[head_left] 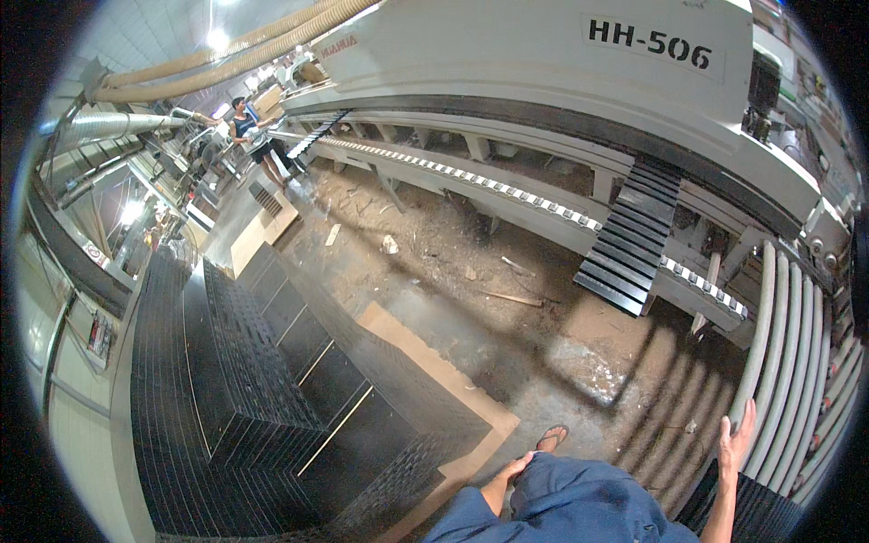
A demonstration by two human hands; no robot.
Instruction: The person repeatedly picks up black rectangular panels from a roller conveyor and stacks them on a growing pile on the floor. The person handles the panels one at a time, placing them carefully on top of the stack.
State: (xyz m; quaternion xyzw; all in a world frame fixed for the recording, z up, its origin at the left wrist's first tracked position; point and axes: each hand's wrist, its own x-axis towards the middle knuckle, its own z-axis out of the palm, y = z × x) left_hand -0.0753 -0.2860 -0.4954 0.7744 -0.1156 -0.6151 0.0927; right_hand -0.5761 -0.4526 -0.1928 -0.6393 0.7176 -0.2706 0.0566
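Note:
My right hand (738,436) is raised with its fingers stretched out and nothing in them. It is nearest to a row of long grey rollers (786,362) at the right. Below that forearm lies a dark ribbed stack (756,503). My left hand (516,466) is low beside my blue-clothed leg, its fingers laid along the cloth and partly hidden; I see nothing held in it. Ahead, a row of black strips (634,237) lies side by side across the rail of a large grey machine (534,63).
Tall stacks of black boards (244,362) fill the left, by a brown base sheet (453,391). The dusty floor (434,317) holds scraps and a thin wooden stick (514,299). A person (253,136) stands far off by the machine. Ribbed hoses (244,50) run overhead.

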